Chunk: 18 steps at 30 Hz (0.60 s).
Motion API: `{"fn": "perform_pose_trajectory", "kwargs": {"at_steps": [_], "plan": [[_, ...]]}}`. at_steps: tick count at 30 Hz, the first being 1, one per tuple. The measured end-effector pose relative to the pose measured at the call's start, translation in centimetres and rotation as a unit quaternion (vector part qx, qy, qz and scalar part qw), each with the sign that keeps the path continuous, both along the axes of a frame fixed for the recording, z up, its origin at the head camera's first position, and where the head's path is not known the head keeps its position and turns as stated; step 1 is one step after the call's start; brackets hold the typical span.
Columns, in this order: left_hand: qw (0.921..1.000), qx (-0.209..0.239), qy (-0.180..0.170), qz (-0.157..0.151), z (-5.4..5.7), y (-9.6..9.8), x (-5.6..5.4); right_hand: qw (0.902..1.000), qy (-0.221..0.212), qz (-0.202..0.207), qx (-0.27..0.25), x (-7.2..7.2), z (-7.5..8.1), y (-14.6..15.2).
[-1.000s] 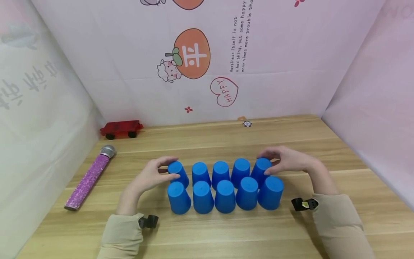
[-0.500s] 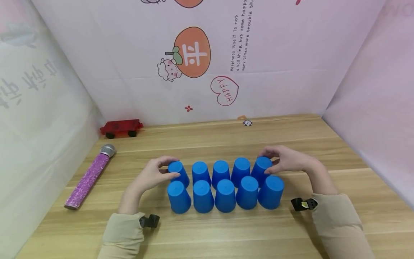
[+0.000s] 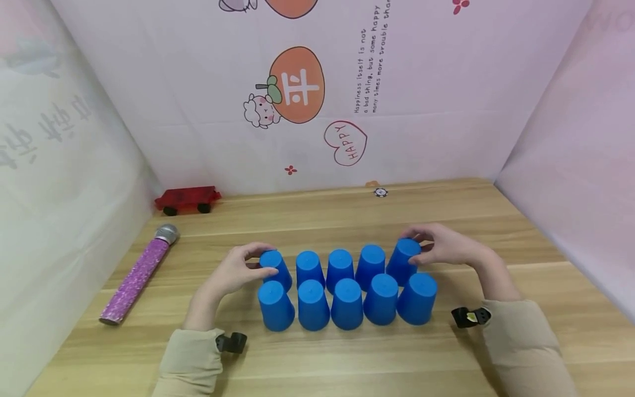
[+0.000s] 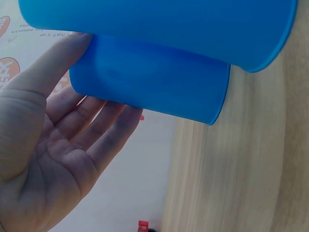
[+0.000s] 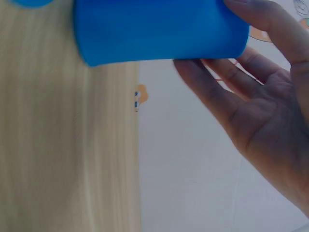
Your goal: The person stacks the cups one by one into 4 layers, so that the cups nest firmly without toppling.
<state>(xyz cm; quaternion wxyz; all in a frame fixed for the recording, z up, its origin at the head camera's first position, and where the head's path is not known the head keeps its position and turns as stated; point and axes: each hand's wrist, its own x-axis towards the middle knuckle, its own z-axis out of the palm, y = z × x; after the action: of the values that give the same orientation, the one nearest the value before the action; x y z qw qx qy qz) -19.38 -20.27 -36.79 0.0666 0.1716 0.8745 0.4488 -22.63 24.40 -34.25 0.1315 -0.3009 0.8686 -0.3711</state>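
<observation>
Several blue plastic cups stand upside down on the wooden table in two rows, a front row [image 3: 347, 309] and a back row [image 3: 340, 267]. At the back row's left end my left hand [image 3: 230, 271] grips a cup [image 4: 149, 77], thumb on the near side and fingers on the far side. My right hand [image 3: 446, 245] holds the cup at the right end [image 5: 159, 34] the same way. That right cup leans slightly and sits a little higher than its neighbours in the head view. In the left wrist view a front-row cup [image 4: 159, 24] overlaps the held one.
A purple glitter microphone [image 3: 136, 278] lies on the table [image 3: 307, 364] at the left. Behind it stands a red toy wagon [image 3: 187, 199] against the white printed backdrop [image 3: 421, 82]. A small chip-like disc [image 3: 380, 192] shows at the table's back edge.
The right-end cup in my right hand has shifted slightly up and to the right, away from the cup beside it. The left hand keeps its grip; the other cups stay put.
</observation>
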Motion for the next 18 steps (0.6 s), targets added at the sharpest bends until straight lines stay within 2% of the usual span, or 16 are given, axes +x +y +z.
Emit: {"fn": "perform_pose_trajectory", "kwargs": {"at_steps": [6,18], "plan": [[1.0,0.004,0.005,0.001,0.0,0.0,0.1,0.9994,0.019,-0.027,0.011,-0.4,-0.2,0.3],[1.0,-0.001,0.01,0.0,0.0,0.2,0.0,0.998,0.054,-0.017,0.03,-4.2,0.1,-0.7]]}}
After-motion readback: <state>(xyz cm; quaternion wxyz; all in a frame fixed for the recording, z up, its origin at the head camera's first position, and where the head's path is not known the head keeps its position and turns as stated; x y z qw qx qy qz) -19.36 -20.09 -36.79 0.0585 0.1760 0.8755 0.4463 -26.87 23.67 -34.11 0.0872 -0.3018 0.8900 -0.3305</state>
